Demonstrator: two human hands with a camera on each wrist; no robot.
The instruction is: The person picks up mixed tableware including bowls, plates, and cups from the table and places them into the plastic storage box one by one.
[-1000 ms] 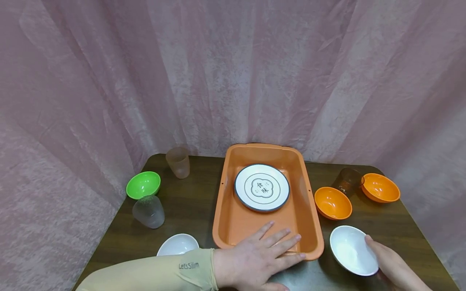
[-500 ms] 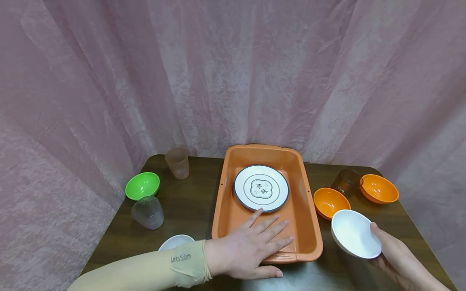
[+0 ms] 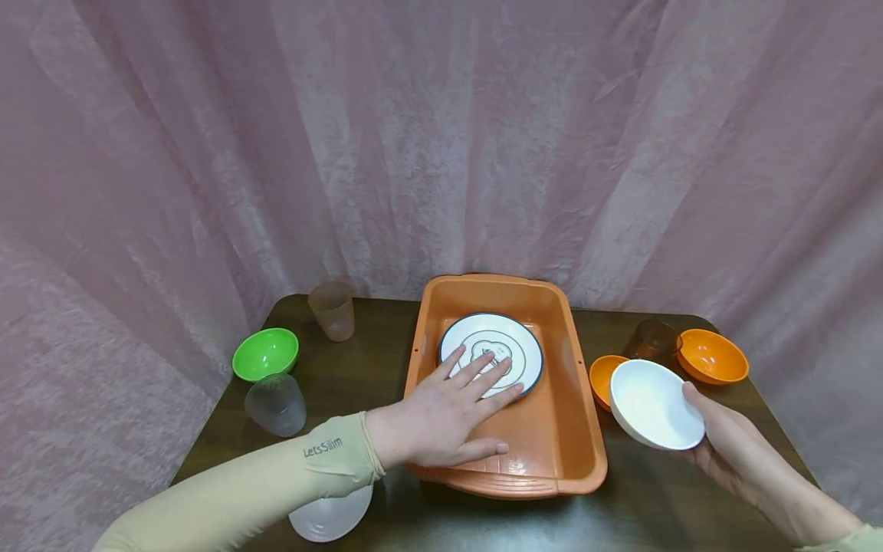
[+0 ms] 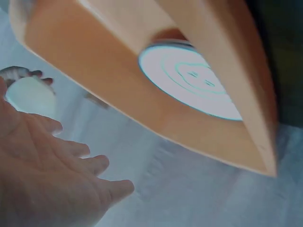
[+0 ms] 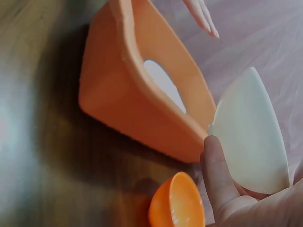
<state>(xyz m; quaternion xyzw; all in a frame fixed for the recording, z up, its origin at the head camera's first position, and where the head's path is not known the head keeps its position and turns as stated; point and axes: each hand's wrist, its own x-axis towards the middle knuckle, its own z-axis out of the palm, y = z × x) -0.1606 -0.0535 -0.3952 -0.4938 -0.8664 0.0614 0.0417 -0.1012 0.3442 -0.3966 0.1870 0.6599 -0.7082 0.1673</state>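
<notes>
My left hand (image 3: 476, 383) reaches into the orange tub (image 3: 582, 429) with fingers straight and spread. Its fingertips lie over the near edge of the white plate (image 3: 513, 337) with a dark rim; contact is unclear. In the left wrist view the palm (image 4: 47, 179) shows beside the tub (image 4: 94, 85) and plate (image 4: 189, 78). My right hand (image 3: 713, 437) holds a white bowl (image 3: 651, 402) tilted above the table, right of the tub, thumb on its rim. The right wrist view shows that thumb (image 5: 218, 170) against the bowl (image 5: 251, 137).
Two orange bowls (image 3: 599, 372) (image 3: 712, 356) and a brown cup (image 3: 651, 340) sit right of the tub. On the left are a green bowl (image 3: 265, 354), a clear cup (image 3: 276, 404) and a pinkish cup (image 3: 333, 309). Another white bowl (image 3: 331, 517) lies under my left forearm. Pink curtain hangs behind.
My left hand slid from the tub's near rim forward onto the plate. My right hand lifted the white bowl off the table and carried it up and left, toward the tub.
</notes>
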